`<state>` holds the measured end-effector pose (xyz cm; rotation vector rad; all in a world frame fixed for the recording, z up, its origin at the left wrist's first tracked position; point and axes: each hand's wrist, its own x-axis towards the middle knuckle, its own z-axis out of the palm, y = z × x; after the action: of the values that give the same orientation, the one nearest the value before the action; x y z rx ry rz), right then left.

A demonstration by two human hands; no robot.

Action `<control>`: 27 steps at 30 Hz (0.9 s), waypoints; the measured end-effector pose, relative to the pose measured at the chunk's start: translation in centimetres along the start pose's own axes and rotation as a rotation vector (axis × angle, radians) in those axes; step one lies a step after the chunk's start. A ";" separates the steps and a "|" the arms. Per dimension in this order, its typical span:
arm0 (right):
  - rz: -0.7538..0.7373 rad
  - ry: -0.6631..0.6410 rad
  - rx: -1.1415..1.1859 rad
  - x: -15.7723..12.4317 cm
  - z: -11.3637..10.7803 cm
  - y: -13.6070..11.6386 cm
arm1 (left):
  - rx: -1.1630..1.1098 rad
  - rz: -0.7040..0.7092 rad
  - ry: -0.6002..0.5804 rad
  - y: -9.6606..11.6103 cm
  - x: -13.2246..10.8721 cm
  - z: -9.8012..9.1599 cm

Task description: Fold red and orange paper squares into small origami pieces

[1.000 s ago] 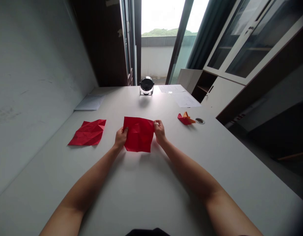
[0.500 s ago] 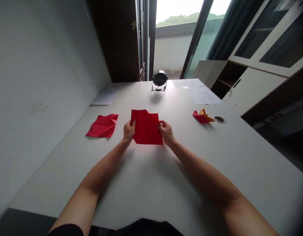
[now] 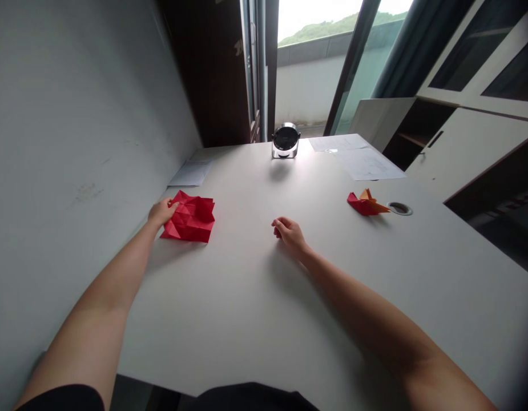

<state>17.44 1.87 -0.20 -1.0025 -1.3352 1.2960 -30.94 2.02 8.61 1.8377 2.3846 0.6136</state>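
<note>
My left hand is at the left of the table, thumb and fingers closed on the edge of a creased sheet of red paper. The paper is crossed by folds and its edges are uneven. Whether another sheet lies under it, I cannot tell. My right hand rests near the middle of the table with its fingers curled in, and nothing shows in it. Farther right sits a folded red and orange paper figure.
The white table meets a wall at left. A round silver-rimmed device stands at the far edge. Printed papers lie at the back right, another paper at the back left. A round cable hole is beside the folded figure.
My left hand has moved left from the middle to the creased red paper. The smooth red sheet no longer shows between my hands. My right hand's fingers are now curled without it.
</note>
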 end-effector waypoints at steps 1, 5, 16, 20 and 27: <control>-0.004 -0.006 -0.011 0.0 0.0 0.0 | 0.026 -0.044 0.018 -0.6 -0.2 0.0; 0.000 -0.014 -0.007 0.1 -0.1 -0.1 | 0.219 0.002 0.042 -0.3 -1.7 2.5; -0.075 0.075 -0.116 2.0 -2.4 -0.7 | 0.249 0.085 -0.268 3.8 -3.3 9.1; -0.238 0.502 -0.429 4.2 -9.3 -1.8 | 0.271 0.074 -0.278 2.1 -2.2 8.7; -0.322 0.975 -0.520 3.0 -19.9 -2.4 | 0.293 0.041 -0.267 0.4 -2.0 8.5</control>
<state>36.64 8.25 1.39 -1.4330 -0.9757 0.1081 -27.53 2.51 0.61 1.9329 2.3591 0.0124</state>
